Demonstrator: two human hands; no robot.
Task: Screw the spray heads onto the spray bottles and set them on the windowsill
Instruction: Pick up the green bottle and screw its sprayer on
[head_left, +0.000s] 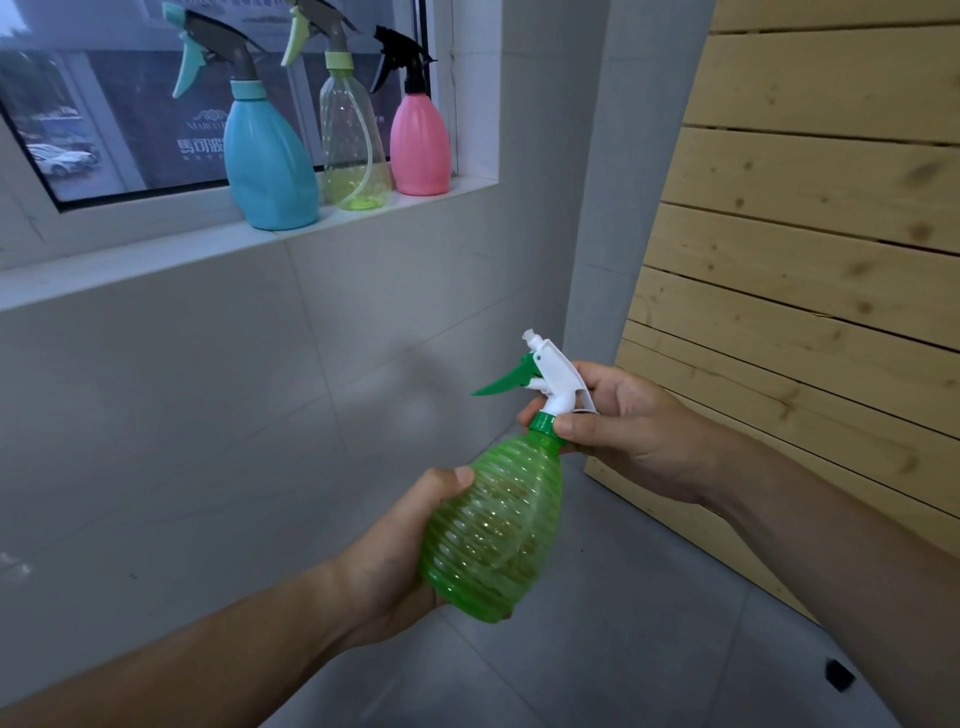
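Note:
I hold a ribbed green spray bottle (493, 530) tilted in front of me, below the windowsill (156, 262). My left hand (400, 551) wraps around the bottle's body. My right hand (618, 431) pinches the green collar at the neck, just under the white spray head (553, 371) with its green trigger. Three bottles with spray heads on stand upright on the sill: a blue one (270, 161), a clear yellow-green one (353, 145) and a pink one (420, 143).
A pale wooden slatted panel (800, 249) leans against the wall on the right, close to my right arm. Grey tiled wall fills the left and grey floor tiles lie below. The sill's left stretch is bare.

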